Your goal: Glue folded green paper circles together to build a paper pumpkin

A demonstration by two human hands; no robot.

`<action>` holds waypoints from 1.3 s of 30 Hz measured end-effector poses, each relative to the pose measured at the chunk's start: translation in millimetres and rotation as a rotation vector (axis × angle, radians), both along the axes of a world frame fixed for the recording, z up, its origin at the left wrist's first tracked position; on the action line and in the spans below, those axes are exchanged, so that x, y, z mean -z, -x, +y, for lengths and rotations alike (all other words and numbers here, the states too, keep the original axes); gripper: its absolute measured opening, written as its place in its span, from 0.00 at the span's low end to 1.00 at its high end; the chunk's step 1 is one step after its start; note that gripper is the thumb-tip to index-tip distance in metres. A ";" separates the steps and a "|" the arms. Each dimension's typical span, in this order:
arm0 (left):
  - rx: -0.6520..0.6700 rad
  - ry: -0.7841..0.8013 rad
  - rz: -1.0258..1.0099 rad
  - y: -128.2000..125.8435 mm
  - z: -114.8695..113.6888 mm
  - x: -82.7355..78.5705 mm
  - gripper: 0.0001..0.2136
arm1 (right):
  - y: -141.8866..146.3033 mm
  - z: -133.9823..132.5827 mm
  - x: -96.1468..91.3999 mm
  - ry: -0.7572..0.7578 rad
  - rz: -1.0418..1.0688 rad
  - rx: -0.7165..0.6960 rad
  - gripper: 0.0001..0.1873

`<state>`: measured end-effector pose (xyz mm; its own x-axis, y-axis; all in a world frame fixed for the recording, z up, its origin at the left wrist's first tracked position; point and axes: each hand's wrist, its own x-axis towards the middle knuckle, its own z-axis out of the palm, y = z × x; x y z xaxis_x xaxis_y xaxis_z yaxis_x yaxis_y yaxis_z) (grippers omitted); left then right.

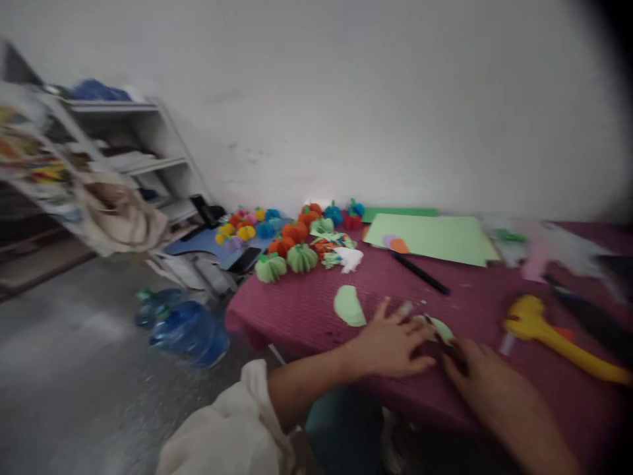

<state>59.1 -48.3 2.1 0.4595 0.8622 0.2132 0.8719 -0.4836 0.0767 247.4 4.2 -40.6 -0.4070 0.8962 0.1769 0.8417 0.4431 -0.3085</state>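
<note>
The pale green paper piece (442, 328) lies on the cloth-covered counter (291, 310) between your two hands, just ahead of the gap where they nearly meet. As far as it shows, its long axis slants from your left fingertips down toward your right hand, so neither side is clearly nearer: your left hand (395, 340) borders its left end and your right hand (479, 366) its lower right end. Your left grip is released, palm down with fingers spread, the fingertips seeming to rest at the paper's edge. Your right grip is closed around a dark slim tool (455, 356), its tip angled up and left across the paper; blur hides what kind it is. Another half-round paper (349, 306) lies beyond your left wrist, a black pen (420, 272) farther ahead, and a yellow tool (558, 336) to the right.
</note>
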 end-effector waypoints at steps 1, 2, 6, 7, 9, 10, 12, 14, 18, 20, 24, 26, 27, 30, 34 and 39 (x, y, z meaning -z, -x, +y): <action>-0.016 0.017 -0.024 1.6 -0.2 -4.7 0.25 | 1.2 -7.9 -10.4 0.036 -0.055 -0.010 0.07; -0.052 0.019 -0.052 4.5 1.0 -9.5 0.24 | 3.4 -14.6 -20.8 0.050 -0.087 0.002 0.08; -0.097 -0.005 -0.080 23.6 20.9 -26.9 0.20 | 15.8 -24.7 -49.9 0.058 -0.118 0.064 0.10; -0.083 -0.013 -0.064 27.3 27.1 -31.3 0.20 | 18.6 -25.5 -53.5 0.048 -0.119 0.069 0.10; -0.027 -0.010 -0.014 30.9 37.8 -39.7 0.21 | 24.1 -27.8 -57.4 0.029 -0.138 0.053 0.11; -0.001 -0.014 0.008 30.7 42.3 -43.3 0.21 | 27.1 -29.2 -58.0 0.023 -0.151 0.050 0.12; 0.051 -0.003 0.065 27.5 50.7 -47.6 0.20 | 33.2 -31.6 -57.3 0.024 -0.179 0.042 0.13; 0.102 0.028 0.126 22.2 58.9 -47.7 0.19 | 38.3 -32.6 -54.8 0.032 -0.199 0.037 0.14; 0.195 0.073 0.212 13.0 70.4 -40.5 0.15 | 41.4 -31.1 -49.0 0.024 -0.215 0.018 0.15; 0.220 0.077 0.234 10.9 71.8 -36.7 0.13 | 40.9 -30.3 -47.5 0.014 -0.225 0.003 0.15; 0.224 0.099 0.246 11.1 71.1 -31.9 0.13 | 41.1 -32.7 -46.1 0.017 -0.229 -0.049 0.16; 0.216 0.116 0.250 11.4 71.5 -30.9 0.13 | 40.7 -36.0 -45.2 0.024 -0.203 -0.093 0.17; 0.212 0.122 0.252 11.2 71.8 -30.8 0.13 | 39.8 -37.6 -44.7 0.026 -0.183 -0.122 0.16; 0.204 0.131 0.249 9.4 72.1 -31.9 0.12 | 34.2 -40.0 -44.0 0.012 -0.125 -0.160 0.16; 0.205 0.125 0.231 6.2 70.6 -34.0 0.12 | 27.6 -37.4 -45.7 -0.011 -0.157 -0.075 0.17; 0.198 0.119 0.210 2.1 71.3 -32.9 0.11 | 28.8 -39.7 -48.3 0.028 -0.169 -0.173 0.17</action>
<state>57.0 22.9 35.0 0.6440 0.7650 -0.0012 0.7647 -0.6438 -0.0284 218.6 -35.6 7.7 -0.5764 0.8142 0.0690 0.7948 0.5782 -0.1840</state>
